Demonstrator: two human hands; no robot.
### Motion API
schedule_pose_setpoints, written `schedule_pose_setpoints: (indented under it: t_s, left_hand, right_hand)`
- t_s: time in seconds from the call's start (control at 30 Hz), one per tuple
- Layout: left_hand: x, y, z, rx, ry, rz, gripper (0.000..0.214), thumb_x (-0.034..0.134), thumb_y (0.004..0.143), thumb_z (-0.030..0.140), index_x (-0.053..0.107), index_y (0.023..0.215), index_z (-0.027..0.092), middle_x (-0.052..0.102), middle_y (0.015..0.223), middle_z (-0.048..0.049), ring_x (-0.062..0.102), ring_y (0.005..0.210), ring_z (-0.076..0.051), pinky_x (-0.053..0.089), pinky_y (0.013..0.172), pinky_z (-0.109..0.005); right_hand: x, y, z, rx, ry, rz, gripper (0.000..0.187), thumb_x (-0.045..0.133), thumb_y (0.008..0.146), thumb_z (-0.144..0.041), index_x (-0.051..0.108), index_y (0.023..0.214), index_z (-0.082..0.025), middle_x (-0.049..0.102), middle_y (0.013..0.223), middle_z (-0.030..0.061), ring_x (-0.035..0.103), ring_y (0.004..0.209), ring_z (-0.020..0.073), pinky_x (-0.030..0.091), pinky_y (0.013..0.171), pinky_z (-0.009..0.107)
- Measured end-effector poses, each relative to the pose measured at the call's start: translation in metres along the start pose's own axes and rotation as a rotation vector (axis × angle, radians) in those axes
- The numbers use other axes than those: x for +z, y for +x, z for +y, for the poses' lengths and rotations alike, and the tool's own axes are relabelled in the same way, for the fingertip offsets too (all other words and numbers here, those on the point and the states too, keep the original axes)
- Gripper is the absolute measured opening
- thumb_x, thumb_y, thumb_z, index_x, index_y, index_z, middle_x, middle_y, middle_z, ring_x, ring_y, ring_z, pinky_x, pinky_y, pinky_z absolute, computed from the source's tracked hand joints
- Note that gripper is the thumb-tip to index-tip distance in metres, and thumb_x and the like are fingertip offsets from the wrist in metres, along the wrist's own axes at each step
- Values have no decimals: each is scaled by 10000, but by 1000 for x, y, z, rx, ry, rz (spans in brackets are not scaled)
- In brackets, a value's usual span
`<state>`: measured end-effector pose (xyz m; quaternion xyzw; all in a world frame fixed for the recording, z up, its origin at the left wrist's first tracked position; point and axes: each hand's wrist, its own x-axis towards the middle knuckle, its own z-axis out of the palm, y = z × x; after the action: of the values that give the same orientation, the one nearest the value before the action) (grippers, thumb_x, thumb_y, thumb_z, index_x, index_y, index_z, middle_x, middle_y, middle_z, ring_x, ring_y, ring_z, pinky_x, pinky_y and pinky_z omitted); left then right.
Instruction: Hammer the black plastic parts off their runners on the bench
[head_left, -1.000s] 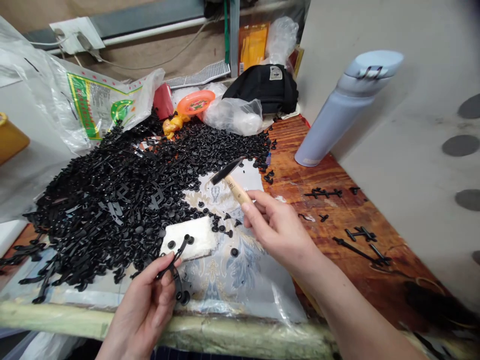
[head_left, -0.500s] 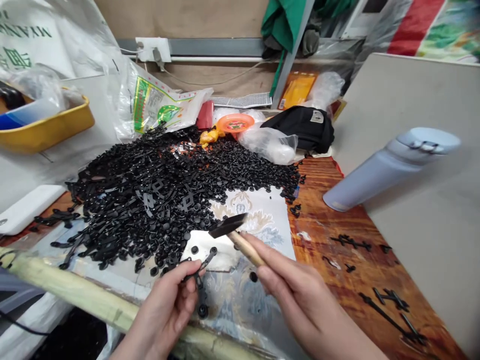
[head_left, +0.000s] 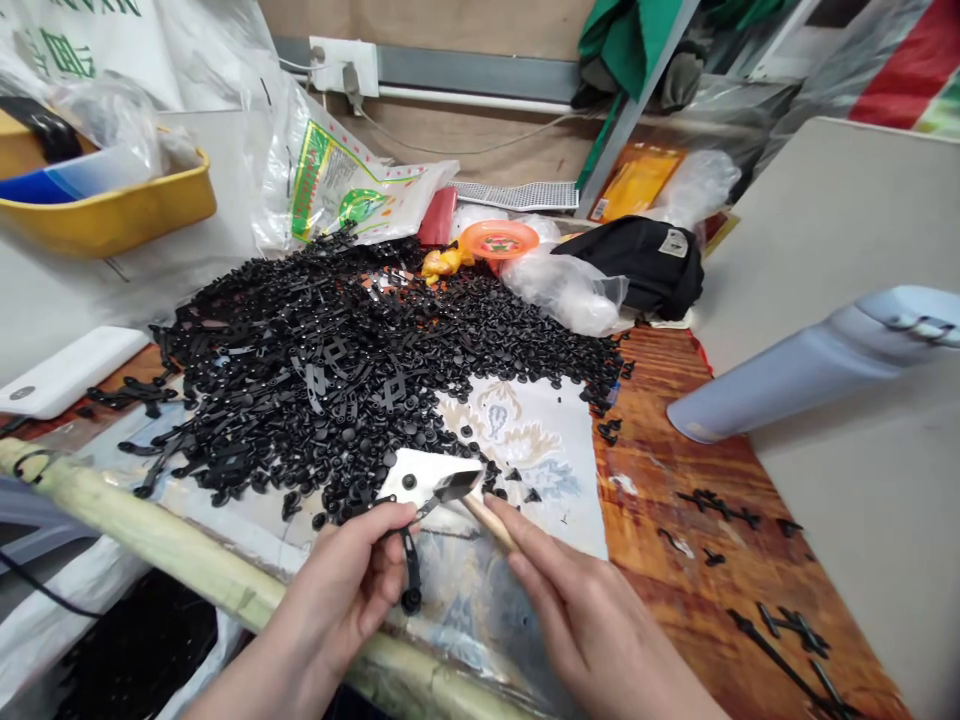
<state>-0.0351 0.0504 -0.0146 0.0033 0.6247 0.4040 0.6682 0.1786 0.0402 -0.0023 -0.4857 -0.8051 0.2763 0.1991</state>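
My left hand (head_left: pixel 341 590) pinches a black plastic strap piece (head_left: pixel 409 570) whose upper end rests on a small white block (head_left: pixel 420 475). My right hand (head_left: pixel 577 610) grips the wooden handle of a small hammer (head_left: pixel 461 490), its dark head down on the strap end at the block. A big heap of black plastic parts (head_left: pixel 337 350) lies just behind, on a patterned cloth (head_left: pixel 517 430) under clear plastic.
A pale blue flask (head_left: pixel 810 360) stands at the right beside a grey board (head_left: pixel 847 230). Assembled black pieces (head_left: pixel 780 620) lie on the wooden table (head_left: pixel 675 500). A yellow tub (head_left: pixel 112 215), plastic bags, a black pouch (head_left: pixel 645 260) and a white slab (head_left: pixel 67 370) ring the heap.
The hammer has come down from above the cloth onto the strap end at the white block. The view has swung left and up; my left hand keeps hold of the strap.
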Motion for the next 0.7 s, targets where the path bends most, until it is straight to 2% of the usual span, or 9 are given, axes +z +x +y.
schedule_pose_setpoints:
  t_s: [0.07, 0.23, 0.4, 0.53, 0.7]
  left_hand:
    - [0, 0, 1, -12, 18, -3, 226, 653, 771, 206, 634, 571, 104, 486, 341, 35, 353, 208, -45, 214, 196, -116]
    - [-2, 2, 4, 8, 54, 17, 203, 674, 744, 191, 636, 564, 106, 491, 335, 35, 369, 219, -42, 259, 216, -106]
    - [0, 1, 6, -29, 68, 42, 201, 696, 720, 203, 631, 555, 108, 502, 350, 38, 410, 236, -40, 299, 234, -91]
    - [1, 2, 8, -8, 64, 40, 186, 683, 727, 196, 640, 570, 106, 500, 354, 48, 407, 233, -37, 296, 229, -88]
    - [2, 1, 7, -23, 67, 55, 223, 693, 719, 220, 619, 537, 116, 485, 350, 55, 399, 226, -41, 254, 200, -93]
  right_hand:
    - [0, -1, 2, 29, -27, -36, 465, 351, 974, -256, 363, 1438, -294, 570, 1301, 51, 594, 1117, 261, 505, 933, 461]
    - [0, -2, -1, -56, 35, 122, 473, 363, 973, -234, 347, 1442, -295, 508, 1365, 40, 581, 1140, 233, 513, 936, 413]
    - [4, 3, -3, 0, -43, -6, 454, 324, 968, -228, 418, 1412, -239, 609, 1251, 82, 646, 1033, 255, 529, 897, 458]
    - [2, 7, -4, -1, -4, 68, 463, 325, 979, -247, 364, 1440, -264, 583, 1291, 64, 626, 1072, 237, 526, 909, 419]
    - [4, 7, -2, 38, -36, 13, 462, 322, 971, -228, 385, 1427, -265, 605, 1263, 65, 656, 1014, 236, 559, 843, 393]
